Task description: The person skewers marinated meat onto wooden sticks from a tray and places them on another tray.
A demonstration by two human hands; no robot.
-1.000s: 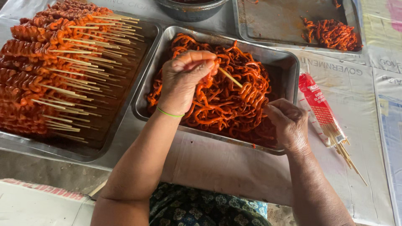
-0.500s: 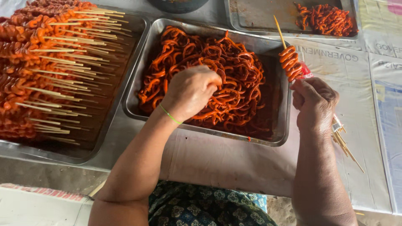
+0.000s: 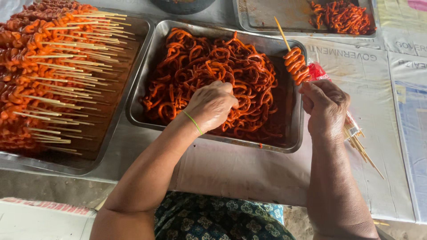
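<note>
Orange-red strips point(image 3: 209, 66), silver tray point(image 3: 147, 66)

Bare arms, a thin green band point(image 3: 193, 122) on the left wrist, and a dark green floral garment point(image 3: 213, 220).

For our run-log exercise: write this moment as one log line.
left hand: in middle tray, on orange strips | right hand: grip on skewer, partly threaded

A street-food or market preparation spot, by the look of it. Big steel trays point(image 3: 144, 58) of orange marinated meat strips point(image 3: 209, 66) and stacked finished skewers point(image 3: 49, 71) crowd a worktop point(image 3: 240, 173) lined with printed paper sheets, above a bare concrete floor.
</note>
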